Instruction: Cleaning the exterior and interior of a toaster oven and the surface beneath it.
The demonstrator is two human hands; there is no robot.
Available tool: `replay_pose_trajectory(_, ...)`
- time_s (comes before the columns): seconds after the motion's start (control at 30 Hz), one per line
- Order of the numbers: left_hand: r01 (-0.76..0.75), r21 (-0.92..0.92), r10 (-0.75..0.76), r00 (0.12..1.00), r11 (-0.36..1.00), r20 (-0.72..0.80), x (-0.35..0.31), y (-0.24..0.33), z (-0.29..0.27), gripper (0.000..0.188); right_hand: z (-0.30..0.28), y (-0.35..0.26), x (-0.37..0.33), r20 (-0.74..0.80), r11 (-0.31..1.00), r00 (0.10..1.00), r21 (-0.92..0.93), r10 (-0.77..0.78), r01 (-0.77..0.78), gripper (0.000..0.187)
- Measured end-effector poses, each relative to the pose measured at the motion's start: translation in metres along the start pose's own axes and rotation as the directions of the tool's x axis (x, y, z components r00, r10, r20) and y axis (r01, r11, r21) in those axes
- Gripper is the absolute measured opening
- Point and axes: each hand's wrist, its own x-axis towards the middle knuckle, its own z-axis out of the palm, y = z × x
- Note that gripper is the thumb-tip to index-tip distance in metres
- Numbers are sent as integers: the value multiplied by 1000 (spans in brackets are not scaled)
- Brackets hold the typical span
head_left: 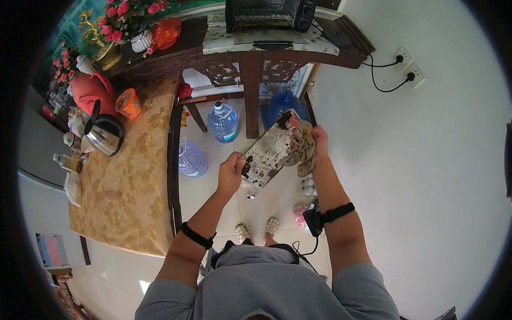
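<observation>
A rectangular baking tray (265,153), silvery and blotched with dark burnt patches, is held aslant in front of me, above the floor. My left hand (230,172) is closed on its near left corner. At the far right end my right hand (319,143) is closed on a crumpled grey-brown rag (302,151), which lies against the tray's edge and hangs down past it. The rag hides part of that end, so I cannot tell whether the fingers also touch the metal. Black bands circle both forearms.
Ahead, a toaster oven (270,15) stands on a dark carved wooden table (252,96). Large water bottles (222,124) are on the floor beneath and beside it. At left, a table with a gold cloth (136,197) bears a steel kettle (105,137). A white wall (416,176) rises at right.
</observation>
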Motion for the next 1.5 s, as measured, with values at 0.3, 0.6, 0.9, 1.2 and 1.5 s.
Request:
replay_pose_trajectory(0.3,4,19,-4,1000,1000,25,4,2,9,8,-85,-3,25,-54,985,995,-153,-89,80,62)
replay_pose_trajectory(0.6,21,26,-22,998,999,53,4,5,4,8,-28,-4,4,-158,993,985,-108,-65,48,56)
replay_pose_trajectory(0.9,-53,144,51,999,988,17,7,8,4,4,-2,-14,-14,82,999,996,-40,24,-20,55)
replay_pose_trajectory(1.2,-181,393,200,980,902,-8,13,1,-1,7,6,-16,-14,10,993,997,-85,77,-76,56)
replay_pose_trajectory(1.5,-132,356,155,987,925,-37,11,2,2,5,-2,-10,-12,-101,996,995,-89,18,-27,54)
